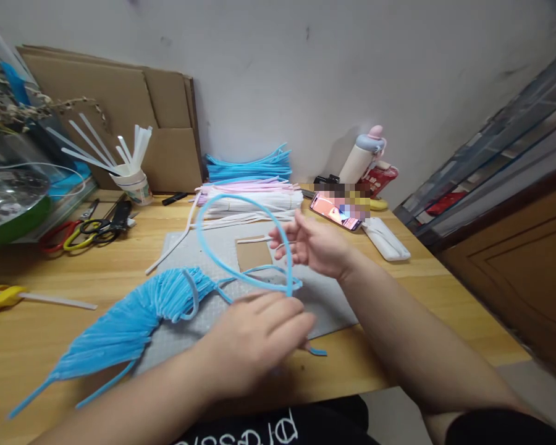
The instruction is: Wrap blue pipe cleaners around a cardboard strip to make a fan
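Observation:
My left hand (264,327) is closed with its back to me, round the lower part of a thin blue pipe cleaner (204,244). That stem bends up into a wide loop above the grey mat (324,312). My right hand (310,244) is behind the loop's right side, fingers apart and slightly curled; whether they touch the stem is unclear. To the left, a bundled blue pipe cleaner piece (115,327) lies partly on the mat, a strand running from it toward my left hand. Behind the loop, a small cardboard square (252,254) carries a white stem.
Bundles of blue (248,170) and white pipe cleaners (259,203) lie by the wall. A cup of glue sticks (134,185), scissors (81,232) and a yellow glue gun (0,300) are leftward. A phone (336,213), white case (385,239) and bottle (359,157) are rightward.

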A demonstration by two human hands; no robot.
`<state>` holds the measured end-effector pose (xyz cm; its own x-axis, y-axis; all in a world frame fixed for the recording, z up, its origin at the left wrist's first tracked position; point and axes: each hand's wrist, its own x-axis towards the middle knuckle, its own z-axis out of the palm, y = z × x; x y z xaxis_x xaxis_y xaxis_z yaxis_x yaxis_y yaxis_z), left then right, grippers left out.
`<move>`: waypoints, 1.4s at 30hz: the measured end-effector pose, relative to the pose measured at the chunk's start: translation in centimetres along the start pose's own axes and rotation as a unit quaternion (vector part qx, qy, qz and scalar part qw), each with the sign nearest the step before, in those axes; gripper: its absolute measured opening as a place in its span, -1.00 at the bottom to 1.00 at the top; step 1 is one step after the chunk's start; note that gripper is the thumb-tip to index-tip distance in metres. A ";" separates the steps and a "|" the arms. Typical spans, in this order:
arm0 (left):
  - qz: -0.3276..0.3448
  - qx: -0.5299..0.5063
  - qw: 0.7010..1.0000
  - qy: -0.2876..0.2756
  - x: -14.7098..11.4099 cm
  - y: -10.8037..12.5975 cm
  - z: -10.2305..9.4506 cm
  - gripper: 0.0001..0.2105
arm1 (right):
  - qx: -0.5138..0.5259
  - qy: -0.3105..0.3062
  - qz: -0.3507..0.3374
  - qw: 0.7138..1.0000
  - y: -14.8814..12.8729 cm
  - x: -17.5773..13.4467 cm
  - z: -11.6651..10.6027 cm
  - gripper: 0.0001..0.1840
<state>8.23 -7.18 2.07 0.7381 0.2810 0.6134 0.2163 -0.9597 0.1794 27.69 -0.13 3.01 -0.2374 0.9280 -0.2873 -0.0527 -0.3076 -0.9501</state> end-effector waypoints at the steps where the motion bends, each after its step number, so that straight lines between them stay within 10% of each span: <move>1: -0.014 -0.016 0.999 0.024 -0.4 -0.3 -0.7 -0.83 | -0.154 0.097 -0.041 0.983 0.8 0.4 -1.2 -0.44; 4: -0.153 -0.040 0.982 0.104 -1.4 -1.5 -2.7 -0.78 | -0.377 0.275 -0.100 0.879 3.6 1.5 -4.9 -0.75; 9: -0.273 0.005 0.938 0.212 -1.2 -4.0 -4.9 -0.80 | -0.444 0.247 -0.086 0.857 7.7 2.0 -7.3 -0.83; 14: -0.296 -0.109 0.912 0.261 -0.8 -4.5 -4.7 -0.84 | -0.417 0.216 -0.122 0.875 7.1 1.1 -4.3 -0.88; 19: -0.299 -0.097 0.949 0.037 -0.7 -3.1 -3.4 -0.77 | -0.118 0.092 -0.149 0.977 3.5 -2.7 1.8 -0.75; 22: -0.338 -0.095 0.936 -0.014 -0.4 -2.5 -2.9 -0.74 | -0.020 0.029 -0.131 0.991 2.3 -4.7 4.7 -0.76; 31: -0.417 -0.330 0.844 0.066 -0.8 -1.9 -2.1 -0.86 | -0.030 0.056 -0.217 0.974 2.9 -5.2 7.2 -0.92; 42: -0.412 -0.372 0.826 0.095 -0.6 -2.0 -2.1 -0.90 | -0.002 0.008 -0.204 0.979 2.6 -5.6 7.6 -0.91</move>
<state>6.03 -5.47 2.94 0.4073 0.9019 0.1435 0.0917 -0.1967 0.9762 21.48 -7.74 3.07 -0.1823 0.9766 0.1141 -0.1363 0.0898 -0.9866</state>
